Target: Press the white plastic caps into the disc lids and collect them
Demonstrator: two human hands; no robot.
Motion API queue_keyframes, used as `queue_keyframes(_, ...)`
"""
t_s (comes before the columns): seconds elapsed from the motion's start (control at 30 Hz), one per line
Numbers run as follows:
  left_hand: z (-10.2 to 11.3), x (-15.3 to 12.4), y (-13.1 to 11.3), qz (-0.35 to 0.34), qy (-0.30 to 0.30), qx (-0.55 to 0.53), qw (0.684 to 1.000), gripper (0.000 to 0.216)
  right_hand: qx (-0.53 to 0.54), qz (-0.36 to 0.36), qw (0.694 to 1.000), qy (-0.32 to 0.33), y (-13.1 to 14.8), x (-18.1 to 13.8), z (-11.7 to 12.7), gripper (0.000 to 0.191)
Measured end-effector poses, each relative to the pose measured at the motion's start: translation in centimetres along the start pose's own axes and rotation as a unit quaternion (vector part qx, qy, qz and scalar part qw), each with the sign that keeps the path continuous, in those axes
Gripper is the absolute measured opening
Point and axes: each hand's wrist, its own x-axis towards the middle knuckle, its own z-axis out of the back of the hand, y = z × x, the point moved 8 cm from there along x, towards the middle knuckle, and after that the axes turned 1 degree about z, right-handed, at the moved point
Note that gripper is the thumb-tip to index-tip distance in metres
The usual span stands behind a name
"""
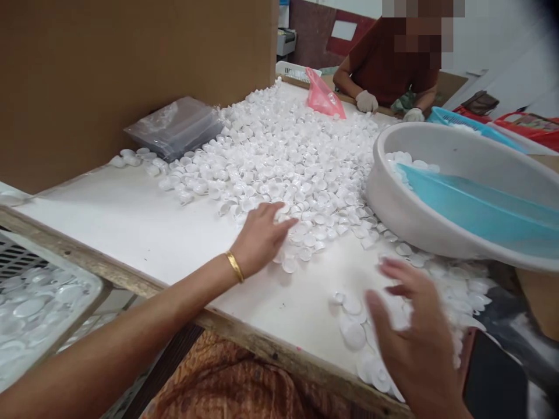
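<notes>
A broad heap of small white plastic caps point(279, 157) covers much of the white table. My left hand point(262, 238), with a gold bangle on the wrist, reaches over the heap's near edge. Its thumb and fingers are apart, and I see nothing held between them; whether the fingertips touch the caps is unclear. On the right, my right hand point(414, 331) is slightly blurred, its thumb and fingers spread and nothing visible in them. It hovers beside a smaller scatter of white caps point(353, 331) at the table's front edge.
A large grey-white tub point(419, 215) with a blue scoop-like piece point(480, 203) stands at right. Near my right hand lies a phone point(495, 372). Clear plastic bags point(174, 125) rest by the cardboard point(131, 70). A crate of caps point(39, 314) sits lower left. A gloved co-worker point(393, 75) sits opposite.
</notes>
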Motion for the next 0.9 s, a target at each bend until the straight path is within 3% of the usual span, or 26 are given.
queue_keyframes(0.13,1.8,-2.2,4.0,0.075,0.007,-0.009,0.997,0.03,-0.099,0.082,0.98,0.15,-0.9,-2.0,-5.6,0.025)
queue_keyframes(0.27,-0.1,-4.4,2.8,0.053,0.086,-0.036,0.994,0.035,-0.085,0.087,0.965,0.234,0.1,-1.8,-9.7,0.019)
queue_keyframes(0.4,-0.8,-5.7,2.4,0.086,0.096,-0.004,0.992,0.032,-0.095,0.085,0.944,0.305,3.4,-0.4,-12.5,0.019)
queue_keyframes(0.53,0.0,-6.2,3.4,0.088,0.076,0.023,0.993,0.025,-0.145,0.064,0.94,0.301,4.9,0.7,-13.2,0.024)
queue_keyframes(0.63,0.3,-5.9,3.9,0.069,0.061,0.071,0.993,0.024,-0.194,0.091,0.938,0.273,5.7,1.4,-13.6,0.03)
queue_keyframes(0.77,0.1,-5.0,4.0,0.048,0.073,0.104,0.991,0.017,-0.228,0.133,0.932,0.248,6.2,1.8,-14.8,0.014)
queue_keyframes(0.9,0.9,-5.2,4.2,0.066,0.068,0.047,0.994,0.015,-0.158,0.133,0.951,0.23,5.6,1.9,-14.5,0.005)
